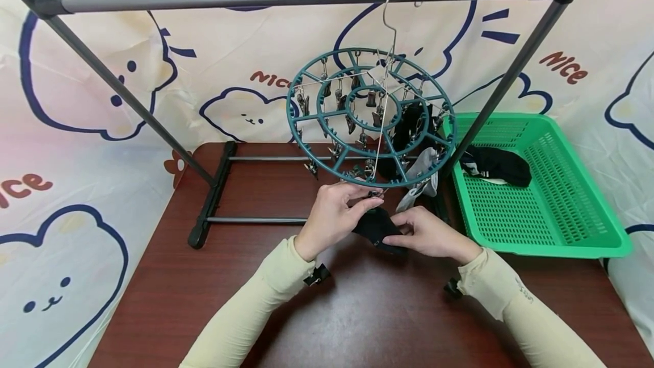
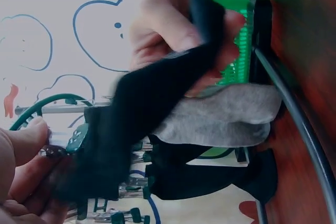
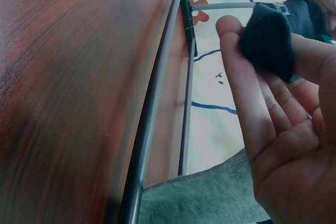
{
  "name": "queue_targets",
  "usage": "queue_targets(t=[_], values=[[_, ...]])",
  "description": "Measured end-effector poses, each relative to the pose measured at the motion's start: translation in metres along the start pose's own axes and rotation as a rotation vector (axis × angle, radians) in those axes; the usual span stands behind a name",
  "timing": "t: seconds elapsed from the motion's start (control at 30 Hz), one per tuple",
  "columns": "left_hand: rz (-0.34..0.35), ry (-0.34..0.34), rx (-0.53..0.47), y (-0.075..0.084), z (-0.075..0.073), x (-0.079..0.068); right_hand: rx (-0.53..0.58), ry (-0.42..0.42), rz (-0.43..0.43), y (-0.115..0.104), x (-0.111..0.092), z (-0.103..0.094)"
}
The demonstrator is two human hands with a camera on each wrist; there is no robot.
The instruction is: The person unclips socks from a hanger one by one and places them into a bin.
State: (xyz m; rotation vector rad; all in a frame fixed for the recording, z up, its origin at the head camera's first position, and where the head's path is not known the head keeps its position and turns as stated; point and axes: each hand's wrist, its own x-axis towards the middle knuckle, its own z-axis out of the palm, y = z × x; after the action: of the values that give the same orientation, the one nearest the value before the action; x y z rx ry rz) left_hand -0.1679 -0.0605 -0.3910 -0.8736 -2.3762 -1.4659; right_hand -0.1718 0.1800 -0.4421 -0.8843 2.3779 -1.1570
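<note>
A teal round drying hanger (image 1: 290, 109) hangs by its hook, with many metal clips dangling from its rings. At its near rim my left hand (image 1: 334, 209) pinches a clip (image 2: 77, 139) between thumb and fingers. A black sock (image 1: 377, 226) stretches from just below that clip to my right hand (image 1: 429, 231). The right thumb and fingers grip the sock's other end, which folds over the fingers in the right wrist view. On the hanger's right side hang grey socks (image 1: 421, 166) and black socks (image 1: 409, 129).
The hanger's hook sits on the rack's grey top bar (image 1: 255, 0). At the right, a green basket (image 1: 577, 186) holds dark socks (image 1: 503, 166). The rack's lower bars (image 1: 260, 220) cross the brown table (image 1: 357, 311) behind my hands. A patterned cloth (image 1: 245, 67) covers the back.
</note>
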Motion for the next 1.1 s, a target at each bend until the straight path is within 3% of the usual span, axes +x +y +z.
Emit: queue_targets(t=[0.3,0.7,1.1], values=[[-0.004,0.027,-0.006,0.0,0.001,-0.002,-0.036,-0.043,-0.011,0.004,-0.001,0.001],[0.076,0.062,0.073,0.004,0.001,-0.002,-0.067,-0.041,-0.062,0.003,-0.005,-0.001],[0.057,0.065,0.043,0.004,-0.004,0.001,-0.107,-0.025,-0.057,-0.002,-0.017,-0.01]])
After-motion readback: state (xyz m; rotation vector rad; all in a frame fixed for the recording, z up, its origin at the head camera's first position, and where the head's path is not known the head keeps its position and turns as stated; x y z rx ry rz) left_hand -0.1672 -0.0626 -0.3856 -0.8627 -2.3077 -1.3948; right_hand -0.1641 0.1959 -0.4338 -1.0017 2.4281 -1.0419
